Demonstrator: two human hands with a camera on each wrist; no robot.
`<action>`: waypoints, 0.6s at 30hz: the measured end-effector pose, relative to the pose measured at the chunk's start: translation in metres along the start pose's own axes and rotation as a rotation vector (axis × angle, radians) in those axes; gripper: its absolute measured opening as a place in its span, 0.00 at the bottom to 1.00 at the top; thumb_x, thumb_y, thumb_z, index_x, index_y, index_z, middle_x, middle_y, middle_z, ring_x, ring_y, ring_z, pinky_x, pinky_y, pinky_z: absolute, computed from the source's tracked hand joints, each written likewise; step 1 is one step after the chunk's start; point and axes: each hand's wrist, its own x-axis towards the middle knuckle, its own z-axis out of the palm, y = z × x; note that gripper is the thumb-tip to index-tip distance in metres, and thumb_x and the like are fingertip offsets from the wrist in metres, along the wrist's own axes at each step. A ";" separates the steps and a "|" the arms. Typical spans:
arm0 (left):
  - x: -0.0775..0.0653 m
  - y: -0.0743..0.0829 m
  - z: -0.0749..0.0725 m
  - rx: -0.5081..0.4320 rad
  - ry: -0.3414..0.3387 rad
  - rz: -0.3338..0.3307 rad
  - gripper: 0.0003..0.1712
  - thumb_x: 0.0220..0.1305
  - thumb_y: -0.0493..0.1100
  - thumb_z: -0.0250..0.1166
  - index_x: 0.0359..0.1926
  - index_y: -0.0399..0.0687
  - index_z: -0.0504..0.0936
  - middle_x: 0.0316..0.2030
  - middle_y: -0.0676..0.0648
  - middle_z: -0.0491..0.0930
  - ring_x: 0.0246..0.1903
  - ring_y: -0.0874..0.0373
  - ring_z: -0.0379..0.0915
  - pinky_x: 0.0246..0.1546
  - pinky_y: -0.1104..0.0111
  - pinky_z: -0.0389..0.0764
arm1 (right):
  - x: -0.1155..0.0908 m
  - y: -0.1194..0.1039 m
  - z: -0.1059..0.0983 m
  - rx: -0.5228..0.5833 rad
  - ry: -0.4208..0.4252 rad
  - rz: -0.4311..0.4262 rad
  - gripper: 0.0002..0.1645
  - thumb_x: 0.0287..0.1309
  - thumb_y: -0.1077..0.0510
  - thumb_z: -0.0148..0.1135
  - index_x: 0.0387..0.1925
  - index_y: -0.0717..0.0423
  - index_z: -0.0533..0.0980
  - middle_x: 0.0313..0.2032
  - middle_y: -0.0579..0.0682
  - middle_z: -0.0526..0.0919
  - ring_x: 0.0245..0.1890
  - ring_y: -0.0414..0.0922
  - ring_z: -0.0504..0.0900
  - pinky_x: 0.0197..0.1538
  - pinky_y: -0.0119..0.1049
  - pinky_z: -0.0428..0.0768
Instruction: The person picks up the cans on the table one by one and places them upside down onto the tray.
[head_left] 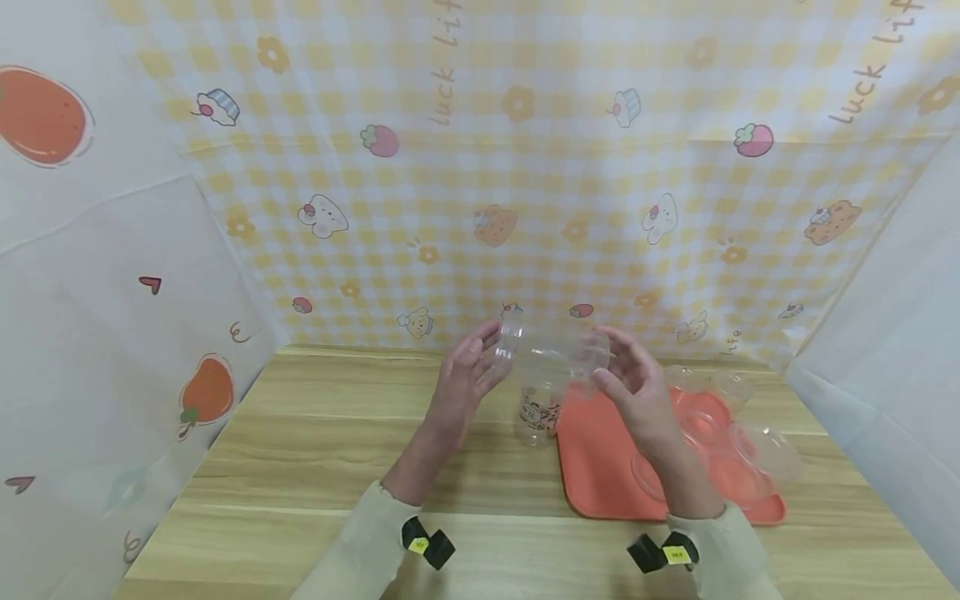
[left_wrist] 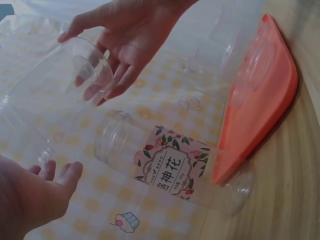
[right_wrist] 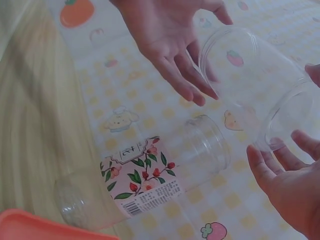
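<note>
Between both hands lies a clear plastic cup (head_left: 553, 348), tipped on its side in the air. My right hand (head_left: 637, 387) grips one end of it, thumb and fingers spread around that end. My left hand (head_left: 467, 371) is at the other end, its fingers fairly straight and right at the rim in the right wrist view. Just below the cup stands a clear plastic jar (head_left: 537, 417), upright on the table with its mouth uncovered. A pink floral label (left_wrist: 172, 162) with printed characters wraps the jar.
An orange-red tray (head_left: 596, 475) lies right of the jar. Several clear plastic pieces sit on and around it, including a round clear piece (head_left: 765, 452) at its right edge. The wooden table (head_left: 315, 467) ends at a yellow checked cloth (head_left: 450, 183) behind.
</note>
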 end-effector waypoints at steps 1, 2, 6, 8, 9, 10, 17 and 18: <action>0.000 -0.001 -0.001 0.002 -0.008 0.005 0.41 0.73 0.58 0.50 0.74 0.34 0.61 0.71 0.35 0.62 0.68 0.39 0.62 0.64 0.55 0.71 | 0.000 -0.001 -0.001 -0.002 0.003 -0.004 0.30 0.67 0.71 0.56 0.69 0.65 0.66 0.60 0.62 0.75 0.57 0.52 0.79 0.47 0.36 0.84; 0.001 -0.001 -0.001 0.007 -0.015 0.009 0.41 0.74 0.59 0.49 0.74 0.33 0.61 0.71 0.35 0.62 0.68 0.39 0.61 0.65 0.54 0.70 | 0.000 -0.001 -0.002 -0.004 0.005 -0.005 0.29 0.68 0.71 0.56 0.69 0.64 0.67 0.60 0.61 0.76 0.57 0.52 0.79 0.47 0.36 0.84; 0.002 -0.003 -0.002 0.042 -0.024 0.027 0.39 0.74 0.58 0.47 0.73 0.33 0.62 0.69 0.38 0.66 0.67 0.40 0.62 0.66 0.53 0.68 | -0.001 -0.004 -0.007 -0.011 0.012 -0.006 0.29 0.68 0.72 0.55 0.69 0.62 0.68 0.60 0.57 0.77 0.58 0.51 0.79 0.49 0.36 0.84; 0.004 -0.005 -0.003 0.056 -0.015 0.037 0.35 0.76 0.54 0.46 0.71 0.33 0.64 0.68 0.39 0.68 0.66 0.42 0.64 0.67 0.54 0.68 | -0.001 -0.005 -0.009 -0.016 0.022 -0.008 0.30 0.67 0.72 0.54 0.69 0.63 0.67 0.60 0.57 0.77 0.58 0.50 0.79 0.50 0.36 0.83; 0.005 -0.005 -0.003 0.065 -0.004 0.040 0.32 0.77 0.52 0.47 0.71 0.33 0.66 0.67 0.40 0.69 0.66 0.43 0.65 0.66 0.55 0.68 | -0.002 -0.006 -0.010 -0.019 0.027 -0.010 0.30 0.67 0.73 0.54 0.69 0.64 0.67 0.60 0.57 0.77 0.58 0.50 0.79 0.49 0.35 0.83; 0.006 -0.006 -0.003 0.075 0.007 0.041 0.30 0.77 0.49 0.48 0.70 0.34 0.67 0.66 0.41 0.70 0.65 0.45 0.66 0.66 0.56 0.69 | -0.002 -0.006 -0.011 -0.021 0.033 -0.012 0.30 0.67 0.73 0.54 0.69 0.65 0.67 0.60 0.58 0.77 0.57 0.51 0.79 0.47 0.35 0.84; 0.012 -0.010 -0.002 0.189 0.035 0.015 0.26 0.74 0.40 0.56 0.70 0.38 0.69 0.66 0.43 0.71 0.64 0.48 0.68 0.64 0.60 0.71 | -0.003 -0.010 -0.018 -0.042 0.036 -0.016 0.30 0.67 0.73 0.54 0.69 0.66 0.66 0.59 0.57 0.77 0.57 0.49 0.80 0.45 0.33 0.83; 0.014 -0.010 -0.003 0.210 0.031 0.017 0.26 0.74 0.39 0.57 0.70 0.38 0.69 0.66 0.41 0.71 0.64 0.48 0.68 0.64 0.60 0.71 | -0.003 -0.010 -0.019 -0.039 0.038 -0.013 0.29 0.67 0.73 0.54 0.69 0.65 0.67 0.59 0.57 0.78 0.57 0.49 0.80 0.47 0.33 0.83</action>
